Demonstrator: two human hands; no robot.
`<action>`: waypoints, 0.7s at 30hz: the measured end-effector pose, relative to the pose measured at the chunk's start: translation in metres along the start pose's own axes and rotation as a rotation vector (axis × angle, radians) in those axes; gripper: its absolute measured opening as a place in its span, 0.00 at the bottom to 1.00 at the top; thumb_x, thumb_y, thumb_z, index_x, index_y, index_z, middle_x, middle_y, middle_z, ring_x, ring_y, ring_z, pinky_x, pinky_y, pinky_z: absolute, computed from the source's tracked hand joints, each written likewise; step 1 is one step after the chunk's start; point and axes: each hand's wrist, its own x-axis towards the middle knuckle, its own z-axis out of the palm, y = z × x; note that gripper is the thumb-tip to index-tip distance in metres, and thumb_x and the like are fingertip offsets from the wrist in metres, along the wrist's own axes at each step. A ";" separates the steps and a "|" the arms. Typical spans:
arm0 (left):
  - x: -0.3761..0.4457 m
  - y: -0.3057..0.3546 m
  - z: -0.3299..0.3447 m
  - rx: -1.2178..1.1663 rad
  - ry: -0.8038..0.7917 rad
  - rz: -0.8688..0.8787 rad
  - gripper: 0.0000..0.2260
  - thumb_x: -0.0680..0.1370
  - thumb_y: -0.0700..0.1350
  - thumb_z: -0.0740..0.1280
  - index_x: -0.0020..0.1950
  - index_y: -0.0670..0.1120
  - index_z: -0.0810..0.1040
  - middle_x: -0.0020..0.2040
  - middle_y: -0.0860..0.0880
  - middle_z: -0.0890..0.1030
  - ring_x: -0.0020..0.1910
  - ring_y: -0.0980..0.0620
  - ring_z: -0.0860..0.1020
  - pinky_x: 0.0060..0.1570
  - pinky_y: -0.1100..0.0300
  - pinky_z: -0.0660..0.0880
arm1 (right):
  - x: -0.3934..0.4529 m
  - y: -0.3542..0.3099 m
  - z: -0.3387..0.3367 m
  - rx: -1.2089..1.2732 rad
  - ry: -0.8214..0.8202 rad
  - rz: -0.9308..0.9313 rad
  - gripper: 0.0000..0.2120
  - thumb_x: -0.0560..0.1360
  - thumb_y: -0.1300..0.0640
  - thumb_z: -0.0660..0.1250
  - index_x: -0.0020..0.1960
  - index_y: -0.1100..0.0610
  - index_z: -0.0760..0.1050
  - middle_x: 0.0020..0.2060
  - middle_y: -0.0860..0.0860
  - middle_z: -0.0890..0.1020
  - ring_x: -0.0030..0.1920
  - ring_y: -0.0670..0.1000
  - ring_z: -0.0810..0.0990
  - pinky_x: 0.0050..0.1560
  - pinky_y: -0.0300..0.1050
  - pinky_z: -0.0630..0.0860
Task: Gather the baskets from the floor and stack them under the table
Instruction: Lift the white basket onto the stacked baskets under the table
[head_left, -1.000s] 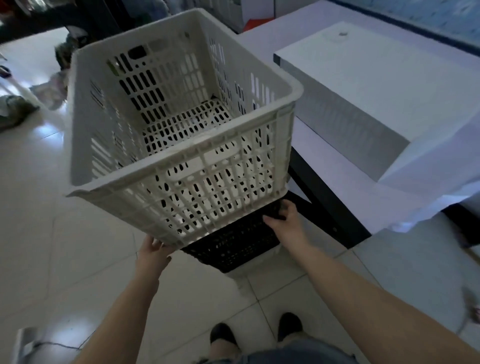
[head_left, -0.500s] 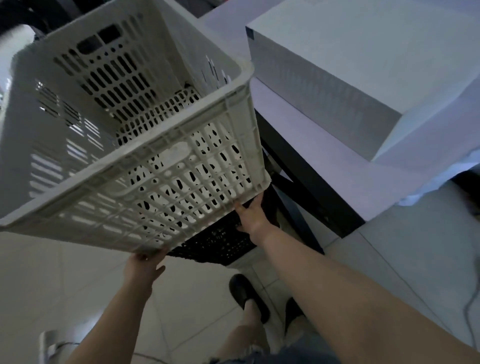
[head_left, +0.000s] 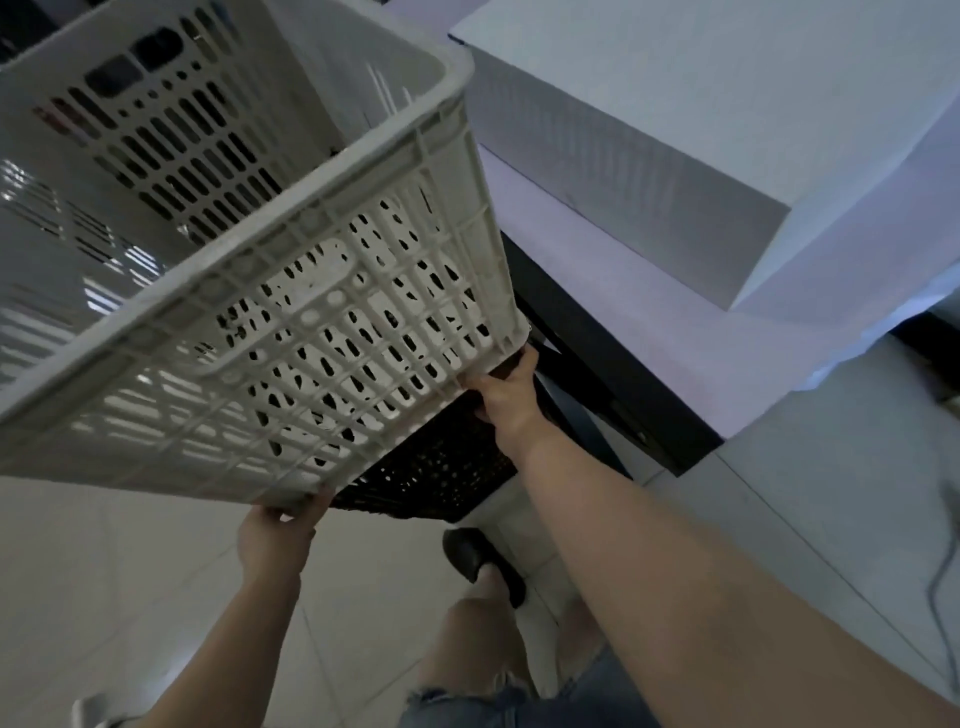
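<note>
A large white perforated plastic basket (head_left: 291, 291) fills the upper left, raised off the floor and tilted with its open top toward me. My left hand (head_left: 278, 535) grips its bottom edge at the near left corner. My right hand (head_left: 506, 400) grips the bottom edge at the near right corner. Below the white basket a black perforated basket (head_left: 436, 478) shows in part, close to the table's dark leg; whether it rests on the floor is hidden. The table (head_left: 623, 291) with a pale cloth top stands to the right.
A big white box (head_left: 701, 104) lies on the table. The table's dark frame and leg (head_left: 597, 374) run diagonally right of the baskets. My black shoe (head_left: 478, 561) is on the pale tiled floor (head_left: 104, 571). A thin cable (head_left: 940, 582) trails at the far right.
The white basket has risen and tipped more toward me, shifting left in view and closer. Both hands stay on its bottom corners. One foot has stepped forward toward the black basket.
</note>
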 end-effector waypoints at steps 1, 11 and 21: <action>0.001 0.003 0.005 0.021 0.003 0.011 0.12 0.71 0.45 0.75 0.44 0.38 0.77 0.40 0.43 0.76 0.35 0.47 0.76 0.56 0.40 0.76 | 0.006 -0.005 -0.002 0.025 0.009 0.000 0.38 0.71 0.67 0.69 0.73 0.47 0.53 0.53 0.48 0.73 0.56 0.50 0.71 0.67 0.55 0.68; 0.020 0.026 0.025 -0.062 0.026 0.008 0.13 0.71 0.41 0.74 0.50 0.40 0.74 0.41 0.42 0.77 0.37 0.45 0.75 0.49 0.50 0.73 | 0.029 -0.029 0.003 0.058 -0.047 0.049 0.40 0.73 0.68 0.65 0.73 0.42 0.48 0.65 0.52 0.69 0.58 0.52 0.71 0.59 0.56 0.74; 0.032 0.026 0.022 0.078 -0.001 0.074 0.12 0.70 0.44 0.75 0.41 0.37 0.76 0.40 0.38 0.79 0.41 0.40 0.77 0.41 0.52 0.68 | 0.035 -0.014 -0.001 0.135 0.014 -0.067 0.39 0.73 0.66 0.66 0.73 0.42 0.49 0.65 0.54 0.71 0.62 0.55 0.73 0.60 0.55 0.75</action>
